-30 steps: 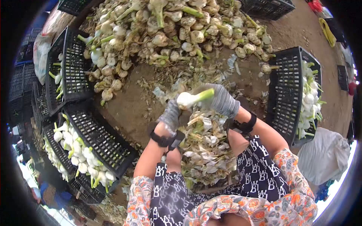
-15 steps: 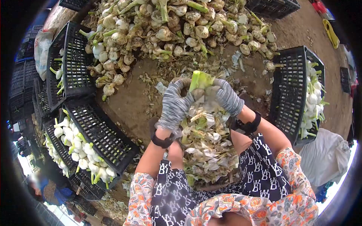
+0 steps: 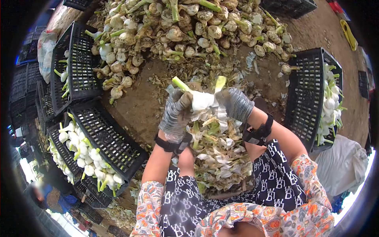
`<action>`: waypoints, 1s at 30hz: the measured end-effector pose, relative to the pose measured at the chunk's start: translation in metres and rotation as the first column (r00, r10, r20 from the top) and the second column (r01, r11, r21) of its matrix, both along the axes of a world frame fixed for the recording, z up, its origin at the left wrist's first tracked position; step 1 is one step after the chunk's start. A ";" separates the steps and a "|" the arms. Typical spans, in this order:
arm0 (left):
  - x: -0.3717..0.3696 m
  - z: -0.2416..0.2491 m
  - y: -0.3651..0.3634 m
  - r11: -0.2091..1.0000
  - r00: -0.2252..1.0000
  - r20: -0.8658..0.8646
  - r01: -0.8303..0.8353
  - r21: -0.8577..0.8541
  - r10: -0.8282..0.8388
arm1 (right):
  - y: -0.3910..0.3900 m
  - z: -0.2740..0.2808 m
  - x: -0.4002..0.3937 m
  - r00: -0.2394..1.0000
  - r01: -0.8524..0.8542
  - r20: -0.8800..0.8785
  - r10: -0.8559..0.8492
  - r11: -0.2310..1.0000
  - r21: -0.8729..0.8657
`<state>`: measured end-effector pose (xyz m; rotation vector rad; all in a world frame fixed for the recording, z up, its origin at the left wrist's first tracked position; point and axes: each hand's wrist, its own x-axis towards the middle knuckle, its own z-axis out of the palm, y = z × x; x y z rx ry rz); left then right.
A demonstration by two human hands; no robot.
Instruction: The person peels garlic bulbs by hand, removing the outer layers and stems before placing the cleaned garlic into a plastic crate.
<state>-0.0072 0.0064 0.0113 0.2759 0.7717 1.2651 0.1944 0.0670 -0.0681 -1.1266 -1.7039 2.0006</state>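
Note:
My left hand [image 3: 175, 112], in a grey knitted glove, is closed on a garlic bulb [image 3: 202, 101]. The bulb is white and clean, and its green cut stem [image 3: 181, 84] points up to the left. Close beside it my right hand [image 3: 238, 104], also gloved, pinches a piece of garlic skin [image 3: 220, 83] with a green upper end. Pale skin hangs down between the hands; the right fingertips are blurred. Under both hands, between the knees, lies a heap of peeled skins [image 3: 221, 158].
A large pile of unpeeled garlic [image 3: 173, 33] lies ahead on the dirt floor. Black crates of white garlic stand at the left [image 3: 106, 138] and right [image 3: 304, 91]. A white sack [image 3: 341, 164] sits at the right. Another person [image 3: 55, 197] is at the lower left.
The hands have drawn slightly apart. The green skin has come away from the bulb into my right hand, and the white bulb now shows in my left hand.

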 end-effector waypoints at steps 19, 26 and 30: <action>0.015 -0.037 -0.003 0.854 0.916 -0.115 -0.400 -0.333 0.384 | 0.022 0.067 0.009 0.774 -0.453 0.633 -0.015 0.685 0.570; 0.034 -0.038 -0.009 0.920 0.892 -0.307 -0.378 -0.102 0.332 | 0.010 0.085 -0.020 0.969 0.035 0.197 -0.148 0.873 0.486; 0.030 -0.042 -0.008 0.921 0.908 -0.273 -0.364 -0.139 0.318 | 0.030 0.037 0.011 0.885 -0.147 0.416 -0.209 0.723 0.676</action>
